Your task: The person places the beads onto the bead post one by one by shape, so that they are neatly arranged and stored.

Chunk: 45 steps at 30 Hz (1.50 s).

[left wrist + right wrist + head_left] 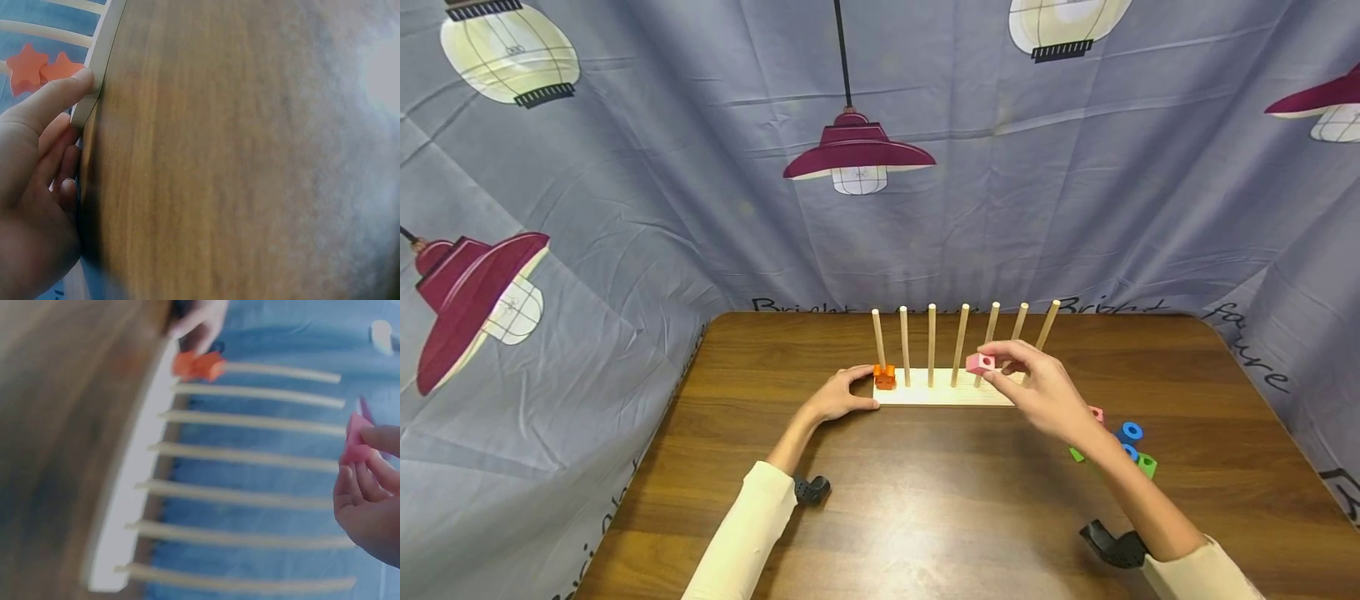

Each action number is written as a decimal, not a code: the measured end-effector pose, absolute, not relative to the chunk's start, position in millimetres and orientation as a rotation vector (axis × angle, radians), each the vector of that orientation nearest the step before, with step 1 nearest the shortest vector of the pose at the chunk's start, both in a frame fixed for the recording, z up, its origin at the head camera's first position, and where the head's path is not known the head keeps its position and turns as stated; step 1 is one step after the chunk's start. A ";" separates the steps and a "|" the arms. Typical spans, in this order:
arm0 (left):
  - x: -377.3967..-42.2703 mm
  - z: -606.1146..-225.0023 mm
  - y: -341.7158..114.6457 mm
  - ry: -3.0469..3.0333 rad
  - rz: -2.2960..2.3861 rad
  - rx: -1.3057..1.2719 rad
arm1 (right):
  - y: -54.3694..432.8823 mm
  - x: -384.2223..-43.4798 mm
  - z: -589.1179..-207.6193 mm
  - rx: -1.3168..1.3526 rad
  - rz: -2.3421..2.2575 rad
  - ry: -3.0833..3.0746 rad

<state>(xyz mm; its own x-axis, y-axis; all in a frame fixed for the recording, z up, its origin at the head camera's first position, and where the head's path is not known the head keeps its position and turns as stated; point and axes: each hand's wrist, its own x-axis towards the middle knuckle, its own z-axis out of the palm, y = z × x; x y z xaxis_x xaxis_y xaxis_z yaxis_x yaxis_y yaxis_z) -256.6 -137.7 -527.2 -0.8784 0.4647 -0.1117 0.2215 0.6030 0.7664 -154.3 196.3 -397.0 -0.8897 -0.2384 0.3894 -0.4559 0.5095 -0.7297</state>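
Observation:
A light wooden peg board with a row of several upright dowels lies on the brown table. My left hand grips its left end, thumb at the near edge and fingers round the end. Orange star-shaped pieces are stacked low on the leftmost dowel, beside that hand. Above the board's right half, my right hand pinches a pink block with a round hole between thumb and fingers. The right wrist view shows this pink block held near the dowel tips, with no dowel visibly through it.
Loose pieces lie right of the board, partly behind my right forearm: blue rings, a green block and another pink piece. A grey-blue curtain with printed lamps hangs behind the table's far edge.

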 end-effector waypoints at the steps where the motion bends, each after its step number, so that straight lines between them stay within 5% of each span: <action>1: -256.4 -526.8 -137.5 2.532 1.151 0.559 | 190.4 -157.0 -391.1 0.614 1.331 -2.497; 16: -256.8 -527.3 -138.9 2.539 1.140 0.582 | 138.4 -203.7 -359.0 0.712 1.504 -2.345; 45: -257.9 -526.7 -138.9 2.531 1.175 0.592 | 105.7 -235.1 -371.7 0.604 1.436 -2.592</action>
<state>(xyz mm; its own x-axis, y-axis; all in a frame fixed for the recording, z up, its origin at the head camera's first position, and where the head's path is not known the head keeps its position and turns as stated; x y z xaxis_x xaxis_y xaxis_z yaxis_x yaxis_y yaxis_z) -257.9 -138.9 -526.7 -0.8741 0.4781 -0.0856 0.2432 0.5835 0.7749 -235.1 105.7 -371.7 -0.9135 -0.2855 0.2897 -0.3970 0.4708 -0.7879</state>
